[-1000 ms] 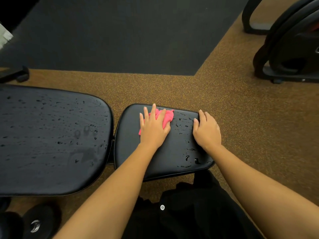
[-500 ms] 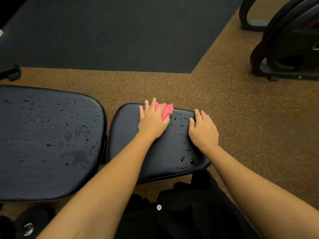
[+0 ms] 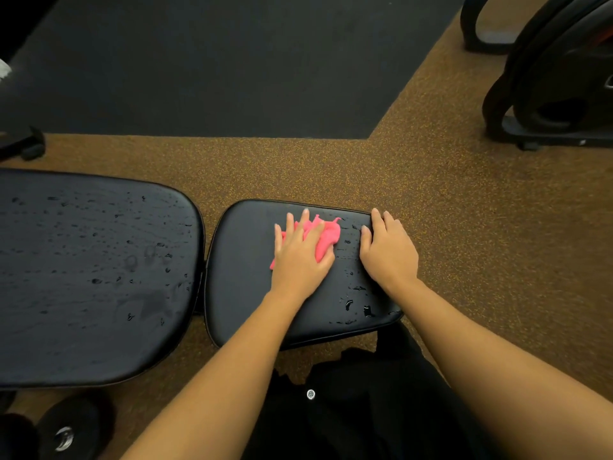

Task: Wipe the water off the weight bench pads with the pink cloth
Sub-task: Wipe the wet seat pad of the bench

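Pink cloth (image 3: pixel 326 237), lying diagonally, under left hand (image 3: pixel 298 260)

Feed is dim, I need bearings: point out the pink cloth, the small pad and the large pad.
pink cloth (image 3: pixel 327 235), head view, bunched right end.
small pad (image 3: pixel 242 277), head view, bare left half.
large pad (image 3: pixel 83 277), head view, wet middle.

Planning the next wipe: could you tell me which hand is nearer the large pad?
Left: the left hand presses the cloth mid small pad, right of the large pad; right hand rests farther right.
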